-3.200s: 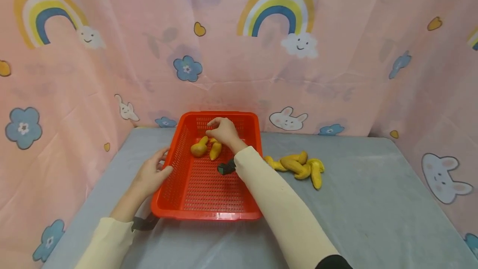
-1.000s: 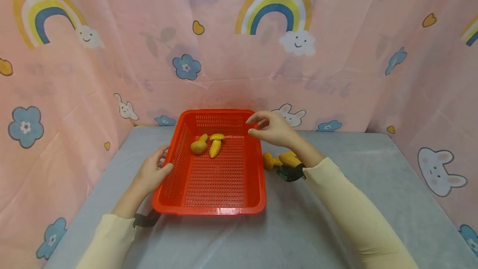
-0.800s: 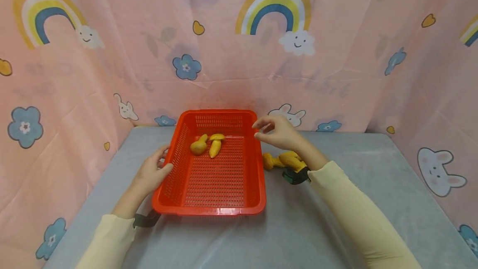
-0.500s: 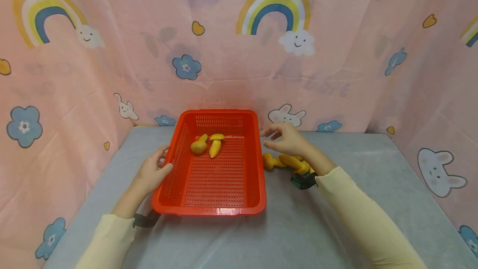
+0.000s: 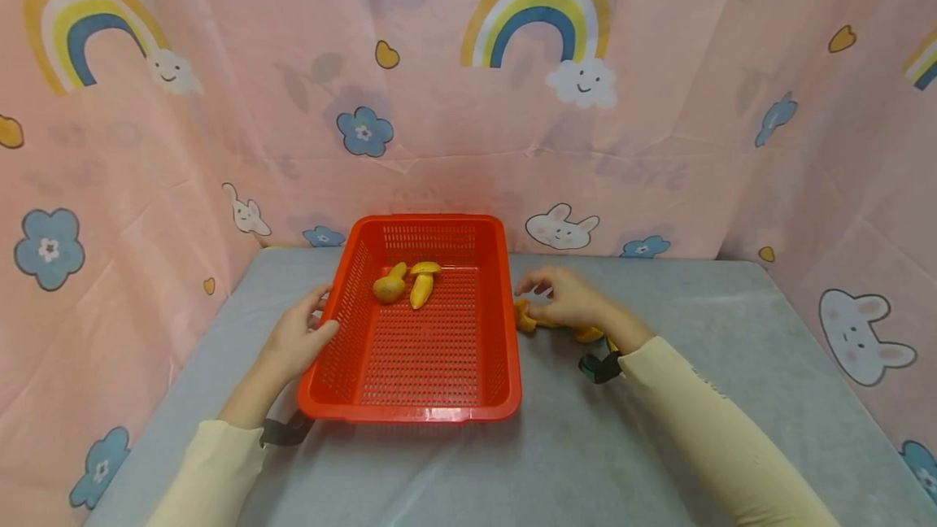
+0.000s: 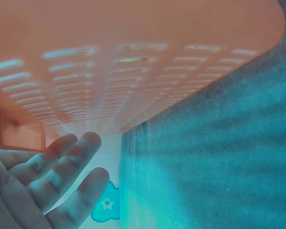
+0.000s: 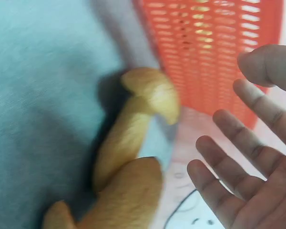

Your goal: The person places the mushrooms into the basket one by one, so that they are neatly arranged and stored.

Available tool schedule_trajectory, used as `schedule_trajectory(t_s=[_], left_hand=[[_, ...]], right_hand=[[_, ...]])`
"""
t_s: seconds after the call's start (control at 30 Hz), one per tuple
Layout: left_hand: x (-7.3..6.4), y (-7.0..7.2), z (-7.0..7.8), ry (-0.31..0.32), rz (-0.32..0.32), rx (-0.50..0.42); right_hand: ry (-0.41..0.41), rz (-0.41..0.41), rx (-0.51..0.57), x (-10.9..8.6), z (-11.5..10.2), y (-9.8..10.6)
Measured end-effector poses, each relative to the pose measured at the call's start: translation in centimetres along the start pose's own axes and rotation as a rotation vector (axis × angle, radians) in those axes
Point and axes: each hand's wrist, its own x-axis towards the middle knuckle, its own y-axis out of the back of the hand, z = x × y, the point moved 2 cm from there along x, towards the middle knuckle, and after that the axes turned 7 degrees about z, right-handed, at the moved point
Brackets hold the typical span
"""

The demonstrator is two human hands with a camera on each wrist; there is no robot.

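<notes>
One basket (image 5: 410, 413) — grey table (image 5: 747, 340), pink curtain (image 5: 454, 128)

From above, we have an open way into the red basket (image 5: 410, 413): the front half of its floor lies free, while two yellow mushroom shapes (image 5: 422, 289) obstruct the back left. Along the left wall, the left hand (image 5: 296, 340) bars our passage. Just beyond the right wall, more mushrooms (image 7: 155, 93) stand in our way, partly covered from above by the right hand (image 5: 569, 299). Behind, a pink curtain (image 5: 439, 177) stops us; farther right, the worktop (image 5: 747, 364) leaves us broad room.
</notes>
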Motion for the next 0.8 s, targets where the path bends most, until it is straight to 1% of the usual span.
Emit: schedule_trajectory(t_s=[0.17,0.37,0.57,0.8], left_hand=[[0.0,0.1,0.2,-0.005,0.002,0.002],[0.0,0.2,0.4,-0.009,0.009,-0.008],[0.0,0.2,0.4,-0.015,0.007,-0.015],[0.1,0.1,0.1,-0.012,0.007,-0.006]], right_hand=[[0.036,-0.018,-0.068,0.1,0.8,-0.8],[0.006,-0.05,-0.116,0.4,1.2,-1.5],[0.011,-0.07,-0.129,0.6,1.7,-2.0],[0.071,-0.099,-0.169,0.8,2.1,-2.6]])
